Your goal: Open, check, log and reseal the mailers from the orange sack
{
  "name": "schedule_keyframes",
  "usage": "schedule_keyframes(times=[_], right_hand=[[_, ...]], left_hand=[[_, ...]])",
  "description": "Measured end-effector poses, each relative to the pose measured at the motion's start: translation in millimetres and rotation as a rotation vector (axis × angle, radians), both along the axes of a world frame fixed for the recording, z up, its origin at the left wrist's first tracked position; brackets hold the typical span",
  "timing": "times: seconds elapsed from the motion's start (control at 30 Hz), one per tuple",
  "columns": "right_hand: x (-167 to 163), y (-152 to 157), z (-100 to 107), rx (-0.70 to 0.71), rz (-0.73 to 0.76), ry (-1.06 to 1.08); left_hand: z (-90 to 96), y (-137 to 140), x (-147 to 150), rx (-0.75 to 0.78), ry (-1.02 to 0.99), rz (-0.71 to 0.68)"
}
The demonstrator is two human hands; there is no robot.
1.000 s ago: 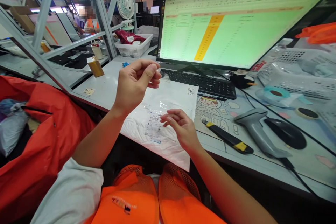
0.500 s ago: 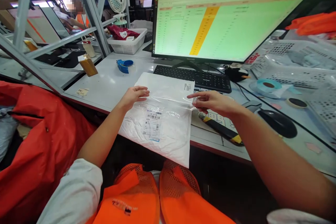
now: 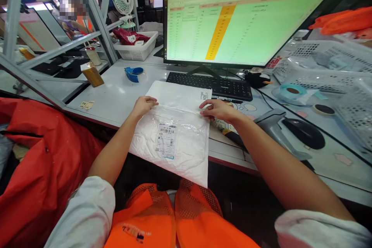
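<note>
A white plastic mailing bag (image 3: 180,155) with a clear strip across its upper part lies over the desk's front edge, its lower end hanging past it. On its front is a printed shipping label (image 3: 166,141) with barcodes. My left hand (image 3: 144,107) is closed on the bag's left edge, level with the clear strip. At the opposite edge, my right hand (image 3: 215,110) pinches the bag, thumb partly hidden beneath the fingers. Under my right forearm lies a yellow-and-black utility knife (image 3: 232,136), partly covered. A black keyboard (image 3: 200,81) sits just behind the bag.
Behind the keyboard stands a monitor (image 3: 244,27). A grey handheld scanner (image 3: 279,133) and black mouse (image 3: 303,133) lie right, near white baskets (image 3: 319,56). Left are a blue tape dispenser (image 3: 133,74), metal frame (image 3: 87,11) and red cloth (image 3: 43,162). Another person works beyond.
My right hand has moved left and closed on the bag's right edge, its pointing finger now bent. My left hand has also closed more on the left edge. The view has shifted slightly.
</note>
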State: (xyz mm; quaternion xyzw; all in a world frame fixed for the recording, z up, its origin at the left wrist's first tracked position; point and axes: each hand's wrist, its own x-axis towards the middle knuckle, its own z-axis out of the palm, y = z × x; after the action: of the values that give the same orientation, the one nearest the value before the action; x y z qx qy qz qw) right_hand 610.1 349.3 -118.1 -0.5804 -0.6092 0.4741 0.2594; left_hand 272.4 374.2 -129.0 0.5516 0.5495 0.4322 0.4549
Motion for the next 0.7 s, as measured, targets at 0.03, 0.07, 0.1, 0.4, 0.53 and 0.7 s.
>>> schedule_keyframes(times=[0.03,0.07,0.1,0.4,0.53,0.7], right_hand=[[0,0,-1,0.002,0.001,-0.008],[1,1,-1,0.002,0.004,-0.016],[1,1,-3,0.001,0.006,-0.023],[2,11,-16,0.006,-0.005,-0.082],[2,14,-21,-0.001,-0.009,-0.108],[0,15,-26,-0.004,-0.002,-0.182]], left_hand=[[-2.2,2,0,0.005,0.027,-0.004],[-4.5,4,1,0.007,0.047,-0.008],[-6.7,5,2,0.009,0.058,-0.010],[-28.5,19,4,0.120,0.165,-0.035],[-38.2,22,3,0.150,0.172,-0.044],[-41.7,18,4,0.157,0.217,-0.033]])
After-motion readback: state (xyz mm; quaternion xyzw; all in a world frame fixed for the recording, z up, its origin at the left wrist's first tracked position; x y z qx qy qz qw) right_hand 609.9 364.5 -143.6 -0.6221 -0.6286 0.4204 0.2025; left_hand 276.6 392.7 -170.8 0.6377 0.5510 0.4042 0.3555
